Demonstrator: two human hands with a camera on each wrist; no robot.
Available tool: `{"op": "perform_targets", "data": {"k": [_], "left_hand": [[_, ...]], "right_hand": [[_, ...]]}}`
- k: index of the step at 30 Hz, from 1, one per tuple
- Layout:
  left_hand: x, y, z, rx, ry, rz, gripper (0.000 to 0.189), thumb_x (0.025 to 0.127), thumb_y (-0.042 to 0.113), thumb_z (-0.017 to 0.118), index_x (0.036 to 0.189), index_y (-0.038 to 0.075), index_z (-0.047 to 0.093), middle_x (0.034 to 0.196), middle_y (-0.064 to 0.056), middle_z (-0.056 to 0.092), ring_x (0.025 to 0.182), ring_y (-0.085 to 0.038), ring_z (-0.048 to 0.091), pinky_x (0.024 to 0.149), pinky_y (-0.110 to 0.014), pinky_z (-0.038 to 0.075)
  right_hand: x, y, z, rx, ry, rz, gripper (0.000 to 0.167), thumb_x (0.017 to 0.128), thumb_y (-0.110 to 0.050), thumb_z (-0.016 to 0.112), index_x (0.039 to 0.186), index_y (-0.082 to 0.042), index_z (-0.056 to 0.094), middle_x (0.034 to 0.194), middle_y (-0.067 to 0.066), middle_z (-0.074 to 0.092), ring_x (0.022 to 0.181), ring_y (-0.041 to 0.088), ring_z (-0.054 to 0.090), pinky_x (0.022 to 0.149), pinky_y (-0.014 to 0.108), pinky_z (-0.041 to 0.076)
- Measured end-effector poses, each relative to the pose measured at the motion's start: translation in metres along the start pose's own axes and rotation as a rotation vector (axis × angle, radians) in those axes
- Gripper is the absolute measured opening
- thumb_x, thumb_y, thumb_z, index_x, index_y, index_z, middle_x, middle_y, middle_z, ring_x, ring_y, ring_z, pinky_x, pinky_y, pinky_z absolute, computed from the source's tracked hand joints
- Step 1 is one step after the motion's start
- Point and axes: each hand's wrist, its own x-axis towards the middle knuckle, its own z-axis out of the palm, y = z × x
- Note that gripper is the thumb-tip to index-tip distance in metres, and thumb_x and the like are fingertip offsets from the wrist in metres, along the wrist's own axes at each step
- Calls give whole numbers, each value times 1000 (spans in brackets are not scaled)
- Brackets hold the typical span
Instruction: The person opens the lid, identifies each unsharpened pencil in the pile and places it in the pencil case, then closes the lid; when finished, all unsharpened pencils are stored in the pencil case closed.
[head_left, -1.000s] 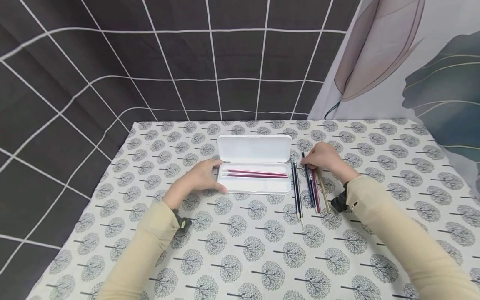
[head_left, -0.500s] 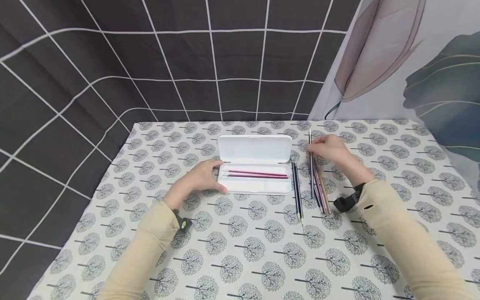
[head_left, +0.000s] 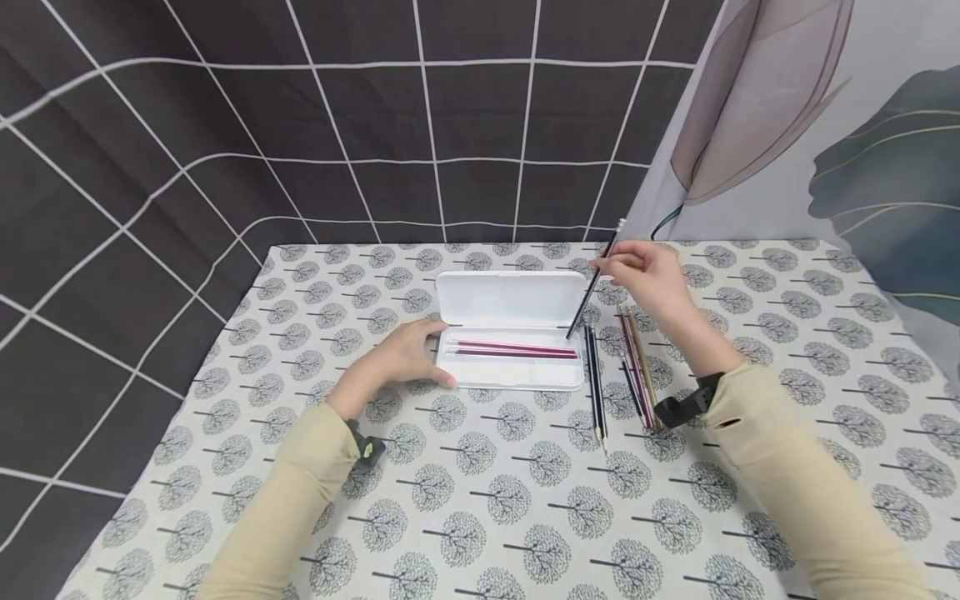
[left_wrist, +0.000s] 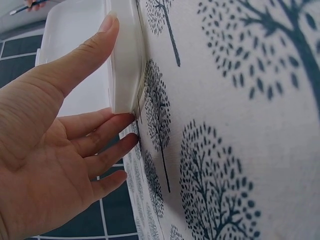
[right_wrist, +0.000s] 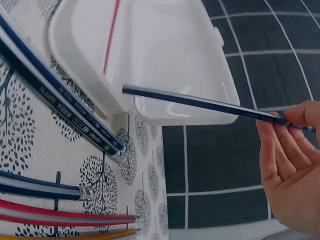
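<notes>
A white pencil case (head_left: 517,373) lies with its lid (head_left: 510,298) raised at the back. Inside it are red pencils (head_left: 517,353). My left hand (head_left: 408,354) is at the case's left end, its thumb along the front wall and fingertips touching the end corner, fairly straight in the left wrist view. My right hand (head_left: 651,275) pinches a dark blue pencil (right_wrist: 200,102) near its upper end. This pencil slants down to the left, its lower end over the case's right end; whether they touch, I cannot tell.
Two dark blue pencils (head_left: 596,387) lie just right of the case. Further right is a loose group with a shorter-looking dark pencil (head_left: 632,387), red pencils (head_left: 633,354) and a gold-coloured one (head_left: 642,358). A tree-patterned cloth (head_left: 480,500) covers the table; a dark gridded curtain (head_left: 375,117) hangs behind.
My right hand has lifted a dark blue pencil from the right-hand group and moved it up and left, tilting it over the case. The left hand and case have stayed put.
</notes>
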Motion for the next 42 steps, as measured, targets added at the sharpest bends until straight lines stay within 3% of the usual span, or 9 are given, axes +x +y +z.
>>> {"op": "perform_targets", "data": {"k": [6,10,14,17,24,36,42], "left_hand": [[1,-1,0,-3,3,2,101,57,40,87,139,4,41,141,-17,43,130,-34,39,111,-48,28],[1,-2,1,0,4,10,101,57,41,86,139,4,41,141,-17,43,130,-34,38,111,-48,28],[0,-3,2,5,1,8,103,56,43,86,139,4,40,142,-17,42,131,-35,38,111,-48,28],[0,-3,2,4,-4,8,103,57,43,86,140,4,40,142,-18,42,131,-35,37,111,-48,28],[0,-3,1,0,0,6,103,57,42,86,140,4,39,144,-17,40,133,-34,35,112,-47,26],[2,-4,2,3,-14,-18,103,56,41,86,141,4,39,144,-17,39,133,-35,34,112,-49,26],[3,-5,3,-1,-11,-12,101,56,40,87,139,5,41,142,-16,42,131,-34,37,111,-49,27]], "right_hand": [[-1,-6,12,-159,-60,-110,30,87,-22,67,106,0,61,96,3,69,78,-3,60,72,13,51],[-1,-3,17,-223,-119,-158,31,88,-22,65,107,1,61,103,15,67,83,4,61,75,16,51],[0,1,24,-289,-199,-221,32,89,-20,64,112,2,60,105,17,66,92,21,63,84,30,53],[-1,3,33,-362,-266,-312,30,89,-17,63,112,2,61,103,18,68,93,28,65,83,36,55],[-1,6,58,-538,-420,-492,22,85,-10,66,106,-1,65,97,13,70,88,24,67,77,34,57],[-3,18,74,-714,-523,-483,20,81,-14,70,100,-6,70,91,7,72,83,20,68,79,37,55],[-4,25,75,-770,-521,-514,17,81,-13,70,98,-8,72,89,4,72,80,18,68,76,36,55]]}}
